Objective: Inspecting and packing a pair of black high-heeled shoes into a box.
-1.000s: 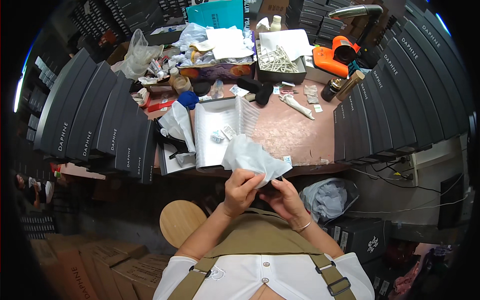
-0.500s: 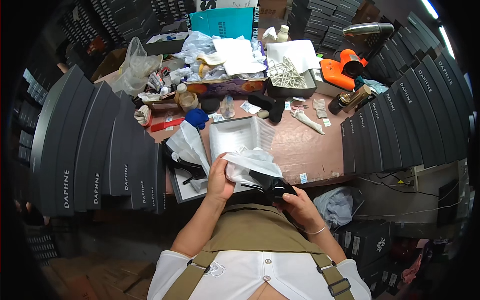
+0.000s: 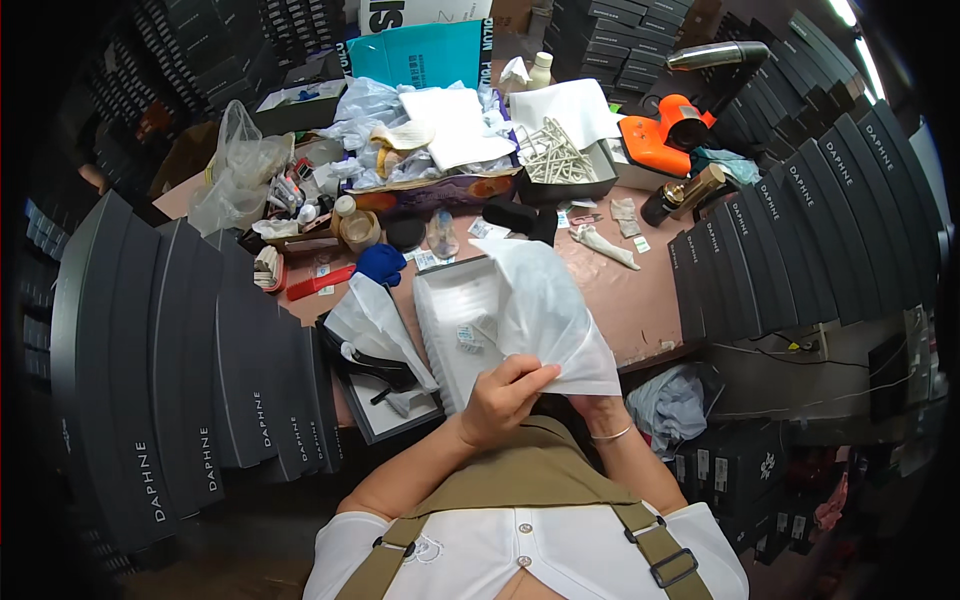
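My left hand [image 3: 505, 398] pinches the lower edge of a white sheet of wrapping paper [image 3: 548, 310], its thumb and fingers closed on it. The sheet is spread up and away over an open grey shoe box [image 3: 425, 300] lined with white padding. My right hand [image 3: 600, 408] is under the sheet's near right corner, fingers hidden; whatever it holds there is covered. Left of the sheet, a black high-heeled shoe [image 3: 385, 370] lies in the box with more white paper [image 3: 385, 320] beside it. A small printed tag [image 3: 468, 337] rests on the padding.
Stacks of dark grey shoe boxes flank the table at left [image 3: 185, 350] and right [image 3: 800, 230]. Farther back are a carton of crumpled paper [image 3: 430, 190], a box of white sticks [image 3: 570, 185], an orange heat gun [image 3: 655, 145], a red brush [image 3: 320, 283] and a blue cloth [image 3: 380, 264].
The white sheet, bunched before, is now opened out over the box and my right hand. The black shoe seen in my right hand is now out of sight. My left hand moved rightward.
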A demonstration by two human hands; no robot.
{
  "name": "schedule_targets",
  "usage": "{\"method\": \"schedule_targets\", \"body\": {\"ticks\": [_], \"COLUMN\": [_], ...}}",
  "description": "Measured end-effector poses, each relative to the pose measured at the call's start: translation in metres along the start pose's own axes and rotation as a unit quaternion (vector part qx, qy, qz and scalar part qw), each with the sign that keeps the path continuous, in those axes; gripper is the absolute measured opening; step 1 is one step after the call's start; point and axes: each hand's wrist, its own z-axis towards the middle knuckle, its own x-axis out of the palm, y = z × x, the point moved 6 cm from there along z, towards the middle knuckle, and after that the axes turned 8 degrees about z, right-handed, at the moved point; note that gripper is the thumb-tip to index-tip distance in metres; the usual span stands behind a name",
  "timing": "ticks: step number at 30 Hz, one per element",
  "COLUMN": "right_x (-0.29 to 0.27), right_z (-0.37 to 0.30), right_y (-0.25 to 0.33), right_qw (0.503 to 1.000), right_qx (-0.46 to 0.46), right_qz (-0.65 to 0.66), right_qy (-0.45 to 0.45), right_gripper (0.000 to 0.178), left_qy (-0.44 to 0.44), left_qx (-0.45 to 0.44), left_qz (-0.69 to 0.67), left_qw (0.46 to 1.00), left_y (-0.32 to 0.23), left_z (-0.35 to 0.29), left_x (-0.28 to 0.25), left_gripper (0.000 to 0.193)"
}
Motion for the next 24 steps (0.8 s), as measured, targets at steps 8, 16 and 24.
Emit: {"method": "schedule_targets", "body": {"ticks": [8,16,24], "right_x": [-0.013,0.037,0.028], "right_z": [0.036,0.054,0.023], "right_y": [-0.024,-0.034,-0.060], "right_qw": [0.970,0.758,0.677], "right_qx": [-0.045,-0.049,0.224], "right_qz": [-0.234,-0.615,-0.602], "right_qy": [0.057,0.212,0.360], "right_gripper": [0.045,0.049,0.059], "left_qy": [0.084,-0.044,-0.470], "left_qx": [-0.018,-0.295,-0.478], "left_qz": [-0.068,-0.141,-0.335], "left_qw": [0.994,0.944,0.661], "left_y": [-0.011,0.038,0.139], "left_z": [-0.017,-0.014,-0.114], "left_x": [0.046,-0.002,-0.058], "left_gripper": [0.040,0.048,0.068]}}
